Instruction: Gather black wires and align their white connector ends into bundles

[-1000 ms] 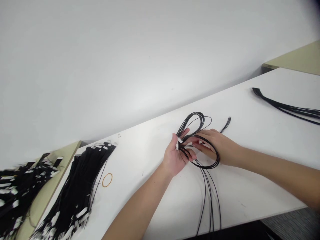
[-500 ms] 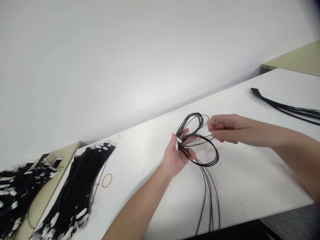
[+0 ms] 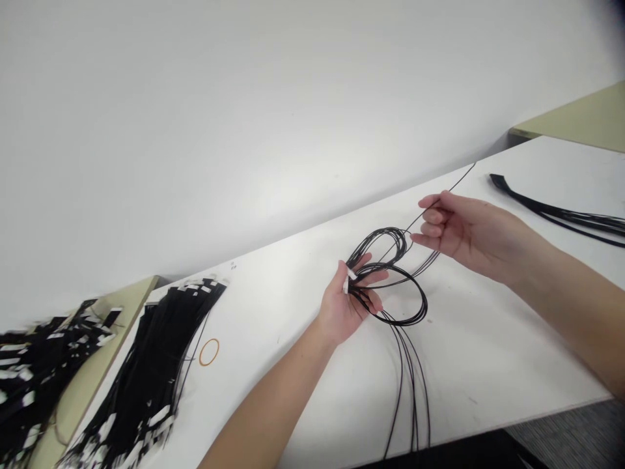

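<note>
Coiled black cables with small white tags at one end rest in my left hand, the thumb pressed over them near the tags. The coils form two loops that spread to the right of the palm, and several loose strands hang down toward the table's front edge. Up and to the right, my right hand is turned palm toward the view. Its thumb and index finger pinch one thin black strand, which runs from the coils up past the fingertips.
On the white table, a thick pile of black cables with white tags lies at the left, beside an orange rubber band. More tagged cables lie at the far left. Another black bundle is at the right.
My right hand has moved up and turned its palm into view. A strand now extends beyond its fingertips toward the upper right. My left hand has barely moved.
</note>
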A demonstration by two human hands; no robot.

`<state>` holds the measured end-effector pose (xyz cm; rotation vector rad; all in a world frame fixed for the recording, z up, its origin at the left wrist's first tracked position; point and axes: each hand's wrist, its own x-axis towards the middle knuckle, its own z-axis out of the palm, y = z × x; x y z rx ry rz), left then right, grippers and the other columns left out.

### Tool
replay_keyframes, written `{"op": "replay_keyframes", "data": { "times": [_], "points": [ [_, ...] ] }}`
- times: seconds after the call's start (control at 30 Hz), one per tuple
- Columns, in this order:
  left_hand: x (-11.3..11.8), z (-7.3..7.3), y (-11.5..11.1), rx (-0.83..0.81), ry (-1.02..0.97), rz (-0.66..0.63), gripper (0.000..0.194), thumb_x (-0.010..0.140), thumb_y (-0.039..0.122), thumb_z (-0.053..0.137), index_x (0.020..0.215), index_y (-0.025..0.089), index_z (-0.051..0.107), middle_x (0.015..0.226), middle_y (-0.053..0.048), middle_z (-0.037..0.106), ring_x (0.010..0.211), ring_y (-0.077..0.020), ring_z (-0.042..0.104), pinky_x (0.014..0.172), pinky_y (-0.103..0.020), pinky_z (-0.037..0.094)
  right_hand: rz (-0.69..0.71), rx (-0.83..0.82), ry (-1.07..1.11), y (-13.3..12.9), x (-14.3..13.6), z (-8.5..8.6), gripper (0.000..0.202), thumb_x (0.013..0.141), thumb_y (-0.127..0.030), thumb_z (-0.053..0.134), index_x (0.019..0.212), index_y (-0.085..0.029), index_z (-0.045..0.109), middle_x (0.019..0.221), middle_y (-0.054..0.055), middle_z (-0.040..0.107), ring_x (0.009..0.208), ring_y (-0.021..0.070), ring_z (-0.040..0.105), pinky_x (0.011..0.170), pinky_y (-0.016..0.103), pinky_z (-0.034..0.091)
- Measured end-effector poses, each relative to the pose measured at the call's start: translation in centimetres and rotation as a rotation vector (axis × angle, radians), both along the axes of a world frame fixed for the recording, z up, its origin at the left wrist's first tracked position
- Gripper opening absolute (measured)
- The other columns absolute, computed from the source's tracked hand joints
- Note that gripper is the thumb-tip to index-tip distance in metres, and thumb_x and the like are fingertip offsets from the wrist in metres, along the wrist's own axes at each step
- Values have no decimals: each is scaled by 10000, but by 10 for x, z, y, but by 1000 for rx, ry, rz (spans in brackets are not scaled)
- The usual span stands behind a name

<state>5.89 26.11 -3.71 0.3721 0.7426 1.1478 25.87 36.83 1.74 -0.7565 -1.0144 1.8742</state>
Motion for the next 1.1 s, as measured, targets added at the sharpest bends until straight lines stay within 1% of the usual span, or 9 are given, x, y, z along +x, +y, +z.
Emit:
{"op": "replay_keyframes", "data": {
  "times": [0.1, 0.2, 0.33, 0.4, 0.47, 0.6, 0.67, 0.83, 1.1],
  "points": [
    [0, 0, 0, -3, -7, -4, 512, 860, 576, 377, 1207, 243, 552, 937, -67, 678, 527, -153, 603, 524, -247, 414, -133, -54, 19, 4, -4, -2, 176, 853, -347, 566, 794, -203, 646, 770, 11, 541, 703, 100, 564, 847, 307, 560],
    [-1, -1, 1, -4, -6, -7, 508, 854, 580, 388, 1199, 248, 558, 925, -54, 681, 529, -159, 604, 520, -247, 411, -208, -50, 87, 5, -4, -1, 175, 861, -357, 561, 838, -213, 657, 840, 17, 567, 813, 116, 586, 877, 283, 544],
    [-1, -3, 1, -6, -17, -10, 524, 846, 587, 399, 1208, 240, 551, 875, -53, 684, 515, -164, 600, 515, -248, 405, -187, 107, 55, -2, -1, 2, 150, 818, -316, 631, 955, -260, 658, 675, -25, 502, 562, 64, 476, 617, 220, 528],
    [-1, -3, 1, -9, -18, -12, 534, 847, 587, 396, 1217, 231, 543, 834, -54, 684, 502, -164, 595, 513, -249, 405, -178, 282, -41, -9, 1, 2, 139, 795, -275, 651, 934, -268, 655, 602, -32, 481, 506, 66, 430, 510, 218, 451],
    [0, -3, 1, -9, -15, -21, 551, 849, 593, 384, 1229, 223, 534, 812, -58, 683, 495, -163, 591, 507, -247, 403, -177, 541, -228, -16, 1, 1, 84, 776, -248, 662, 861, -251, 660, 592, -18, 515, 522, 82, 453, 478, 221, 397],
    [0, -2, 1, 19, -13, -61, 573, 853, 605, 355, 1236, 216, 529, 807, -65, 682, 490, -157, 582, 506, -250, 414, -94, 1156, -658, -27, -3, -6, 44, 777, -188, 623, 795, -214, 655, 650, -12, 583, 564, 81, 474, 506, 219, 384],
    [0, -3, 0, 44, -2, -83, 578, 855, 607, 348, 1236, 212, 527, 805, -70, 682, 490, -159, 581, 513, -257, 422, -49, 1307, -738, -29, -6, -10, 72, 797, -166, 583, 805, -208, 640, 670, -23, 599, 571, 71, 478, 525, 207, 394],
    [1, -7, 0, 102, 42, -109, 590, 863, 600, 331, 1246, 194, 520, 828, -92, 682, 517, -177, 599, 520, -270, 434, 67, 1271, -784, -28, -10, -17, 81, 831, -205, 557, 847, -221, 635, 748, -45, 643, 590, 52, 506, 506, 166, 396],
    [2, -8, -1, 131, 111, -123, 626, 862, 606, 333, 1299, 184, 483, 855, -113, 676, 546, -182, 610, 524, -273, 435, 145, 1143, -784, -32, -9, -7, 94, 830, -187, 540, 811, -203, 631, 747, -38, 642, 574, 55, 484, 521, 175, 396]
  ]
}}
